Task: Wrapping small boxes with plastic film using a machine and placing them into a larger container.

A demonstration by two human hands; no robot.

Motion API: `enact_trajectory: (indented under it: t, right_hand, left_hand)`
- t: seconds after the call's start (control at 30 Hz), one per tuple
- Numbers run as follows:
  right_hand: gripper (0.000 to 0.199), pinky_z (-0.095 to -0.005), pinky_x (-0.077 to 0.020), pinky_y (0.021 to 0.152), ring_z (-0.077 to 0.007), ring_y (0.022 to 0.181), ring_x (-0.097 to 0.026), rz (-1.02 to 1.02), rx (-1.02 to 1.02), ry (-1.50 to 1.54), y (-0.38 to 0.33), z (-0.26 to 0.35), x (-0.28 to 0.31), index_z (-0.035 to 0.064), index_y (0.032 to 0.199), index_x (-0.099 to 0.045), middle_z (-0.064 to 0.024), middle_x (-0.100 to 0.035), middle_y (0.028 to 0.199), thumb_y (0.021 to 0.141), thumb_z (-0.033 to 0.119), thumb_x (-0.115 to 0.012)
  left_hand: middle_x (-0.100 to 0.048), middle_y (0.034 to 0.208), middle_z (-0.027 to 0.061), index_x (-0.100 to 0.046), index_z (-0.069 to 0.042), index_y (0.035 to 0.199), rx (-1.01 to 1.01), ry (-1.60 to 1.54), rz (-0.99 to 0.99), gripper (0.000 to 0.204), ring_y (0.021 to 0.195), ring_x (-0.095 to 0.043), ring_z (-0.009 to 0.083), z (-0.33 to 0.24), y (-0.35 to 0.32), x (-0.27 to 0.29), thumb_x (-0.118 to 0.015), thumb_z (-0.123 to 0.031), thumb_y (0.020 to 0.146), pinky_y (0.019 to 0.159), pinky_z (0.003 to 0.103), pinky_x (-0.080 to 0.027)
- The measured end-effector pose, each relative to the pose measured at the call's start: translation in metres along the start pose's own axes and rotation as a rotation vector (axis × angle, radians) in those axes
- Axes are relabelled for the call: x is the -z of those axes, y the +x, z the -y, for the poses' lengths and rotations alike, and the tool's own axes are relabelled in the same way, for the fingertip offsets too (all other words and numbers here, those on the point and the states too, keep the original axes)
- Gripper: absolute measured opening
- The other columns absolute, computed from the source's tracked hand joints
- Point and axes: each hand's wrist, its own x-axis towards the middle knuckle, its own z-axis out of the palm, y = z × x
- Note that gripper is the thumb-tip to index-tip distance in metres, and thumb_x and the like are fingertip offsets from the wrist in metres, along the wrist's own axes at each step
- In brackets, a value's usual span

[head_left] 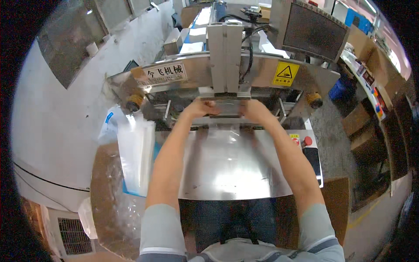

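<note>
Both my arms reach forward over a shiny metal plate (227,170) to the opening of a metal machine. Closed fingers of my left hand (201,108) grip the left side of a clear plastic bag (229,107). My right hand (256,111) is at the bag's right side, its fingers closed and a little blurred. The bag is stretched between the hands, just under the machine's upright metal column (224,56). Its clear lower part (228,133) hangs toward the plate's far edge. What lies inside the bag cannot be made out.
A stack of clear plastic bags (137,153) lies left of the plate. At its right are a red button (307,141) and a black phone-like object (312,161). A yellow warning sign (286,73) marks the machine's crossbar. A monitor (314,30) stands behind; cardboard boxes (366,126) line the right.
</note>
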Motion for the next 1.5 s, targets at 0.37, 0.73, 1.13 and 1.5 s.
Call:
enact_trajectory:
  t: [0.37,0.73,1.13,1.5]
  right_hand:
    - [0.059,-0.0538,-0.0379,0.108,-0.0371,0.135,-0.042,-0.14,-0.083,-0.107,-0.051,0.07,-0.009,-0.0005,0.14,-0.043,-0.0207,-0.046,0.145,0.09,0.028,-0.059]
    - [0.056,-0.0521,-0.0357,0.11,-0.0366,0.138,-0.04,-0.054,-0.116,-0.017,-0.049,0.08,0.006,0.0025,0.14,-0.046,-0.0207,-0.045,0.146,0.093,0.03,-0.059]
    - [0.036,-0.0515,-0.0447,0.097,-0.0407,0.112,-0.059,-0.077,-0.14,-0.001,-0.031,0.077,0.029,0.0027,0.121,-0.056,-0.0237,-0.064,0.112,0.094,0.026,-0.057]
    - [0.041,-0.0535,-0.0457,0.094,-0.0459,0.107,-0.06,-0.069,-0.12,-0.044,-0.014,0.064,0.036,0.0008,0.123,-0.055,-0.0265,-0.064,0.116,0.097,0.032,-0.05]
  left_hand:
    - [-0.044,0.143,0.031,-0.049,0.007,0.134,0.119,0.843,-0.41,0.067,0.136,-0.038,0.0441,-0.134,-0.178,-0.24,-0.059,-0.044,0.092,0.113,0.06,-0.026]
    - [-0.045,0.142,0.0294,-0.046,0.004,0.138,0.052,0.859,-0.588,0.071,0.137,-0.037,0.0438,-0.13,-0.202,-0.264,-0.057,-0.049,0.093,0.112,0.061,-0.024]
    - [-0.044,0.141,0.0294,-0.042,0.005,0.138,0.03,0.746,-0.735,0.072,0.137,-0.035,0.0467,-0.128,-0.204,-0.263,-0.065,-0.042,0.089,0.113,0.061,-0.022]
    - [-0.033,0.148,0.0307,-0.029,0.008,0.145,-0.002,0.515,-0.985,0.075,0.141,-0.025,0.0482,-0.12,-0.208,-0.26,-0.062,-0.033,0.091,0.117,0.059,-0.016]
